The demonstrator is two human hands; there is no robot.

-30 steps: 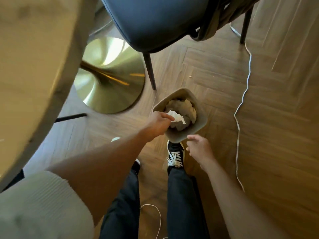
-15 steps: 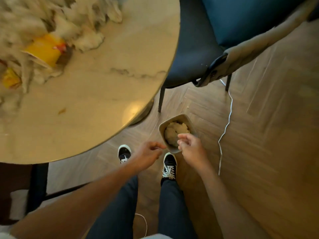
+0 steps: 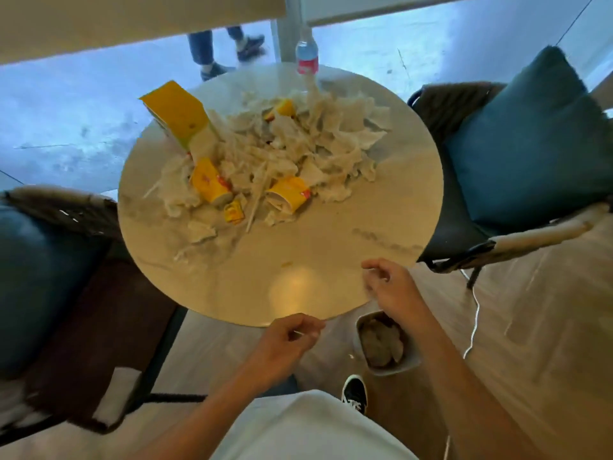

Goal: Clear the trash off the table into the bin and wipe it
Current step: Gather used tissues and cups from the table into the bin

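View has swung up from the floor, so the round pale marble table (image 3: 331, 260) now fills the shot, with its heap of crumpled white paper and yellow cups (image 3: 265, 161) well beyond both hands. The left hand (image 3: 282, 346) and right hand (image 3: 391, 290) have lifted to the near table edge, fingers loosely curled, holding nothing. The small grey bin (image 3: 411, 361) full of wadded paper sits on the floor below the right wrist.

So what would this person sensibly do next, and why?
Probably reach the right hand forward to grab the nearest crumpled napkins. Both hands look empty, the left hand included, the round table still holds a heap of trash, and the bin sits by the feet.
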